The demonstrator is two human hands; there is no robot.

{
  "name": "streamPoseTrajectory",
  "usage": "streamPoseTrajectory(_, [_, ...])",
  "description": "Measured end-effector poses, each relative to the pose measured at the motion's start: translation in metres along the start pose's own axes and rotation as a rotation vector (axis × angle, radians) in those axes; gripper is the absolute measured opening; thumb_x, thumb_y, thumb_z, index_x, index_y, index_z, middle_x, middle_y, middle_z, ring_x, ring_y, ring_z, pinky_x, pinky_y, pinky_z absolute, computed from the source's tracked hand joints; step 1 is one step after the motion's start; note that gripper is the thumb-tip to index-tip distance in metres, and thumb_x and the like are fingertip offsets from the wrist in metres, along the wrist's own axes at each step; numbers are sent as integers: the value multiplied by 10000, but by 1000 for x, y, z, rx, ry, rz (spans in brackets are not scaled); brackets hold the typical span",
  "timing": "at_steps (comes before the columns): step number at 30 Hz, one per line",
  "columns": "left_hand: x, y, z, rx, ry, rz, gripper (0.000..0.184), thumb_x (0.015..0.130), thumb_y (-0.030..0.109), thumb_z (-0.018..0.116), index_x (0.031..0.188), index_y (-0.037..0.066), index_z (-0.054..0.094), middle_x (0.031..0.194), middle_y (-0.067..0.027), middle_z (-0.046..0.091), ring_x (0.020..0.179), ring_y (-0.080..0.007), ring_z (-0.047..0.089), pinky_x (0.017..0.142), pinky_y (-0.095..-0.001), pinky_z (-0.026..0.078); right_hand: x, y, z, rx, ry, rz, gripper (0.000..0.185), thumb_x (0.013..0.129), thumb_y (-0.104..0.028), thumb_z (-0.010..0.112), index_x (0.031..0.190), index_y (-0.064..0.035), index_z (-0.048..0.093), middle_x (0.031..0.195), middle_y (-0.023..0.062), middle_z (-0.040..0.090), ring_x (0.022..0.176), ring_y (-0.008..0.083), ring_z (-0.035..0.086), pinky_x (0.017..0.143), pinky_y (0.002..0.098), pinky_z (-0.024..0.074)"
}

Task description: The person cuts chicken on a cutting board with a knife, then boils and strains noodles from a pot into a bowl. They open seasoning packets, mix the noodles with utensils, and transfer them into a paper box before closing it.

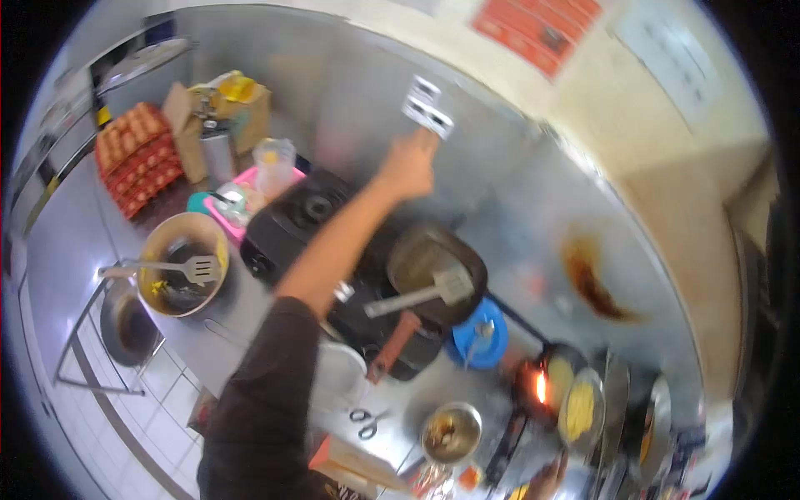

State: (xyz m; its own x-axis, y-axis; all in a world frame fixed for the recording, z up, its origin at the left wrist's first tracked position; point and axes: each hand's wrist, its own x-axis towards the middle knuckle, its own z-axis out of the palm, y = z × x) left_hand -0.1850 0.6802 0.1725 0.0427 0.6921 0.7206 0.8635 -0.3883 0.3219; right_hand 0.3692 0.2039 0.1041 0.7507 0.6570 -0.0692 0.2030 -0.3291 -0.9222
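1. The white label (pixel 427 117), marked with dark blocks, sat on the grey metal wall (pixel 358 92) at the fingertips of the left hand (pixel 407 169).
2. That hand's fingers looked mostly curled, one extended; blur hid whether they touched or held the label.
3. Below the grip, a square pan (pixel 412 258) stood on a black stove (pixel 287 225).
4. Farther below, scissors (pixel 364 427) lay on the metal counter (pixel 408 387).
5. The right hand (pixel 546 482) was cut off below, its hold unclear.

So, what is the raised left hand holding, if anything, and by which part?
It cannot be told: the left hand is at the lower end of the dark-marked white item, perhaps only touching it.
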Motion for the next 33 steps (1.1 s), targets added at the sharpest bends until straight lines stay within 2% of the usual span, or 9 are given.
streamPoseTrajectory(1, [-4, 3, -17, -47, 77, 105, 542, 741, 57, 598, 1272, -27, 535, 1130, -288, 584, 1030, -473, 587, 928, -554, 465, 36, 46, -13, 157, 21, -63, 490, 1009, -182, 512, 1489, -91, 469, 669, -67, 385, 569, 36, 339, 477, 208, 263])
streamPoseTrajectory(2, [-13, 5, -27, 14, 86, 197, 461, 756, 63, 594, 1205, -40, 578, 1125, -317, 592, 1050, -475, 581, 940, -536, 475, 29, 40, -8, -32, -1, -225, 484, 1021, -199, 492, 1492, -92, 465, 667, -76, 358, 550, 31, 307, 462, 217, 247])
streamPoseTrajectory(5, [-63, 61, -111, -45, 22, 349, 384, 854, 112, 663, 1205, -34, 604, 1171, -257, 619, 1122, -426, 594, 956, -465, 490, 9, 14, -6, 156, 14, -39, 487, 1006, -151, 523, 1489, -117, 466, 679, -83, 404, 519, 11, 326, 428, 201, 277])
streamPoseTrajectory(8, [-138, 135, -197, -298, -365, 162, 298, 833, 86, 695, 1113, -2, 644, 944, -178, 664, 864, -337, 659, 806, -397, 512, 7, 9, -12, 170, -11, 39, 491, 997, -140, 536, 1483, -104, 469, 703, -64, 456, 528, 17, 364, 440, 191, 296])
streamPoseTrajectory(14, [-283, 234, -273, -265, -1157, 54, 656, 689, 306, 837, 1245, 30, 624, 1035, -187, 670, 1010, -382, 653, 907, -426, 521, 36, 32, -35, 79, -53, -46, 544, 993, -154, 587, 1510, -95, 427, 702, -48, 457, 511, 11, 374, 424, 177, 275])
streamPoseTrajectory(18, [-399, 265, -220, -86, -1035, 255, 854, 647, 334, 871, 1364, 46, 508, 1179, -180, 640, 1112, -375, 613, 984, -445, 469, 26, 26, -50, 274, -188, -2, 526, 1007, -134, 575, 1513, -124, 430, 726, -51, 452, 513, 5, 353, 414, 172, 258])
streamPoseTrajectory(21, [-459, 251, -169, 17, -1111, 226, 632, 699, 314, 823, 1233, 55, 607, 1067, -184, 681, 1019, -351, 661, 907, -461, 510, 36, 36, -68, 323, -235, 5, 512, 1013, -131, 568, 1508, -130, 439, 730, -54, 440, 508, 3, 337, 407, 172, 248])
streamPoseTrajectory(26, [-460, 255, -169, 178, -1011, -142, 271, 782, 291, 686, 935, 67, 702, 827, -186, 703, 789, -366, 696, 726, -475, 563, 7, 31, -99, 350, -292, 0, 498, 1017, -131, 564, 1502, -130, 451, 723, -54, 419, 506, 1, 317, 402, 170, 231])
streamPoseTrajectory(33, [-451, 272, -180, 193, -884, -372, 478, 742, 258, 702, 1139, 19, 584, 877, -203, 710, 806, -393, 705, 730, -491, 571, -43, 32, -121, 305, -278, -36, 526, 992, -164, 590, 1496, -102, 455, 745, -42, 459, 545, -1, 353, 435, 163, 241])
